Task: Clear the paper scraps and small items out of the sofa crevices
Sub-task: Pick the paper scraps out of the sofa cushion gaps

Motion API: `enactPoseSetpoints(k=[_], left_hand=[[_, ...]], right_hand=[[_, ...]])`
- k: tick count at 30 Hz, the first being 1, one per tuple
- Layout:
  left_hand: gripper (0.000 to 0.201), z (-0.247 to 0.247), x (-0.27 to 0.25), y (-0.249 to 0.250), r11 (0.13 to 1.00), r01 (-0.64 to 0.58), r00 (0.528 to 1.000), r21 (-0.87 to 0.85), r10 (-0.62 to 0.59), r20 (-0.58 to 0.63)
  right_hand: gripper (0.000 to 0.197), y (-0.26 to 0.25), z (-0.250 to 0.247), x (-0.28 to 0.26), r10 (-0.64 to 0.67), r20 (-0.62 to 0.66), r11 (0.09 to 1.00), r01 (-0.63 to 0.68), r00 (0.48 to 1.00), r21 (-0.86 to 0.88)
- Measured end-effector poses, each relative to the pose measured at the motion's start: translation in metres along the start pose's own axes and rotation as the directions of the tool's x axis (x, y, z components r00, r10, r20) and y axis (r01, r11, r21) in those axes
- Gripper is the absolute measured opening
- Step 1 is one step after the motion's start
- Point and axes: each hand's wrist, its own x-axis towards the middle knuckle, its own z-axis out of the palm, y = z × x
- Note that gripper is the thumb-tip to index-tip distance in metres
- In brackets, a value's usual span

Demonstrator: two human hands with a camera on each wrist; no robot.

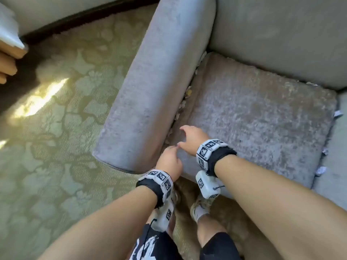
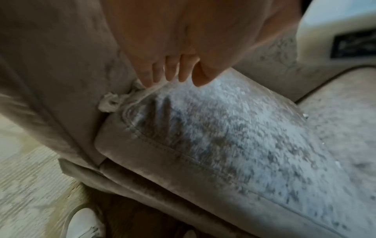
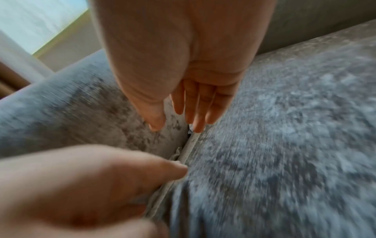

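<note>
Paper scraps [image 2: 111, 101] in armrest crevice, just beside left hand [image 1: 169, 160] fingertips.

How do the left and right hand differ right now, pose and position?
Left hand sits nearer the seat cushion's front corner; right hand reaches further along the crevice. Left hand's fingers point down at a crumpled paper scrap; right hand's fingers are straight and spread over the gap. Shared: both are at the gap between armrest and seat cushion, neither plainly holding anything.
</note>
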Motion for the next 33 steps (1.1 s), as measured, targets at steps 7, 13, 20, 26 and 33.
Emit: enactPoseSetpoints(k=[7, 13, 20, 26, 33], left_hand=[[0.06, 0.037, 0.01, -0.005, 0.999, 0.046, 0.994, -0.011, -0.047, -0.103], [0.054, 0.051, -0.014, -0.025, 0.998, 0.056, 0.989, 0.032, -0.051, -0.139], [0.038, 0.031, 0.013, -0.026, 0.859, -0.08, 0.985, 0.506, 0.146, -0.092], [0.058, 0.02, 0.057, -0.027, 0.508, -0.12, 0.975, 0.853, 0.221, 0.006], [0.047, 0.022, 0.077, -0.017, 0.37, -0.095, 0.989, 0.924, 0.138, 0.046]], right_hand=[[0.061, 0.011, 0.005, 0.035, -0.011, 0.001, 0.996, 0.011, 1.0, -0.093], [0.093, 0.031, 0.038, 0.022, 0.006, -0.099, 0.964, -0.032, 0.995, -0.265], [0.139, 0.093, 0.067, 0.008, 0.222, 0.02, 0.929, -0.205, 0.975, -0.307], [0.134, 0.099, 0.076, 0.017, 0.2, 0.037, 0.947, -0.183, 0.979, -0.264], [0.132, 0.11, 0.081, 0.02, 0.142, 0.031, 0.964, -0.131, 0.989, -0.23]])
